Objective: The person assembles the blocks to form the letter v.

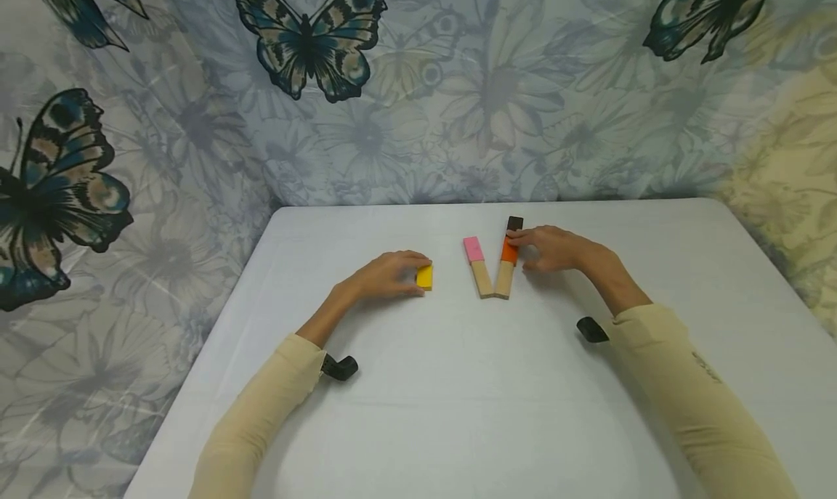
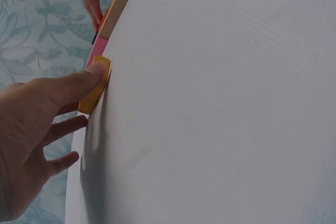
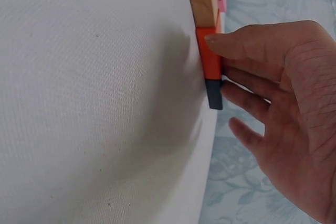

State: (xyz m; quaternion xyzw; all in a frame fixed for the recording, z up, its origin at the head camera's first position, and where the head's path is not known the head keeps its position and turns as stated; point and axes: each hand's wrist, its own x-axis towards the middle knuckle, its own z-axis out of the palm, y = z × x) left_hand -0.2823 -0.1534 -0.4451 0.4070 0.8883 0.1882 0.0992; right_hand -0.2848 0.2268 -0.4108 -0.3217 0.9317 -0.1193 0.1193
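My left hand [image 1: 392,275] pinches a small yellow block [image 1: 425,277] between thumb and fingers, close over the white table; in the left wrist view the thumb lies across the block's end. To its right, several blocks form a V. Its left arm is a pink block [image 1: 474,248] above a plain wooden block [image 1: 482,279]. The right arm runs from a black block [image 1: 515,224] through an orange block [image 1: 509,252] to another wooden block [image 1: 503,280]. My right hand [image 1: 552,248] holds the orange block, thumb against its side in the right wrist view, fingers partly hidden behind.
The white table [image 1: 458,412] reaches to a wall hung with butterfly-and-flower cloth [image 1: 418,121]. Black wrist devices stick out from under the left sleeve [image 1: 261,404] and the right sleeve [image 1: 700,397].
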